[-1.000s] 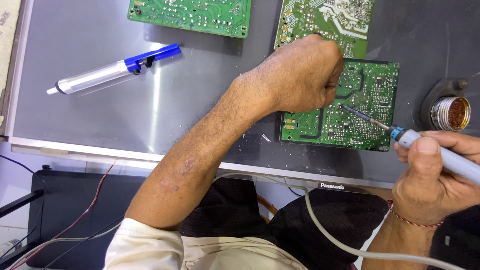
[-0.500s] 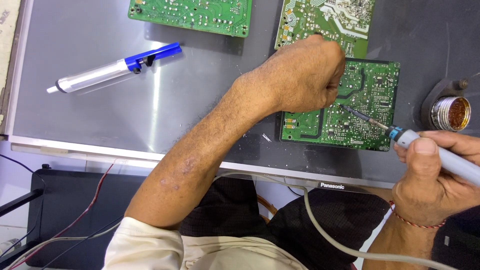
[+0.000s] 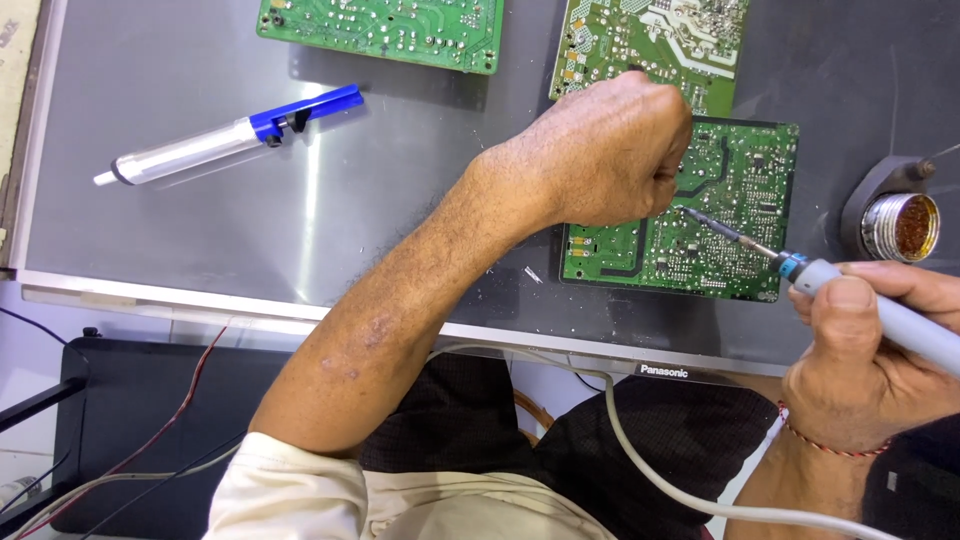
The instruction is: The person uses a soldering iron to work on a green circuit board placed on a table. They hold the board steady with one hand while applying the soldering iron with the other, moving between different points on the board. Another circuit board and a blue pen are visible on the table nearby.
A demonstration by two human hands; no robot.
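My left hand (image 3: 610,150) is clenched into a fist and rests on a green circuit board (image 3: 735,225), covering its upper left part; whether it pinches something is hidden. My right hand (image 3: 870,360) grips a grey soldering iron (image 3: 850,285) with a blue collar. The iron's thin tip touches the board just right of my left fist. The iron's pale cord (image 3: 650,470) trails down over my lap.
Two more green circuit boards lie at the far edge, one (image 3: 385,30) at top centre and one (image 3: 650,45) behind my fist. A blue and silver desoldering pump (image 3: 230,135) lies at left on the metal worktop (image 3: 200,230). A brass-wool tip cleaner (image 3: 900,225) stands at right.
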